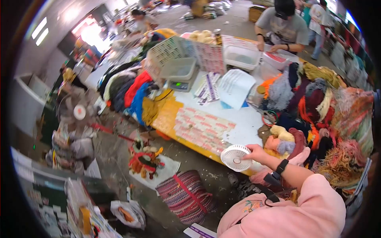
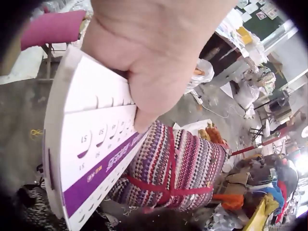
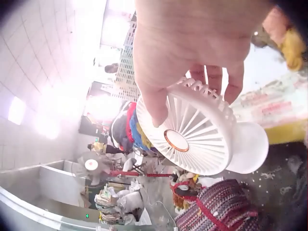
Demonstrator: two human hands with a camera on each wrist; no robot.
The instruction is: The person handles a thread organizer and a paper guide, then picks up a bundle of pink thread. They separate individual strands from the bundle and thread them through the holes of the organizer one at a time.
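Note:
My right hand (image 1: 257, 154) pinches a small white fan (image 1: 235, 158) by the rim of its round grille, out past the table's front edge. In the right wrist view the thumb (image 3: 156, 108) lies over the fan's front grille, the other fingers behind it, and a rounded white base (image 3: 251, 149) sticks out at one side. My left hand (image 2: 154, 53) grips a thick stack of white cards (image 2: 96, 125) with a purple band and numbered cut-outs. In the head view only the corner of those cards (image 1: 198, 231) shows at the bottom edge; the left hand is out of that view.
A table (image 1: 246, 123) carries yarn heaps (image 1: 313, 99), plastic baskets (image 1: 166, 53), a scale (image 1: 179, 85) under a clear tub, and papers (image 1: 237, 88). On the floor lies a striped woven bundle (image 1: 184, 196). Across the table a person (image 1: 283, 29) works.

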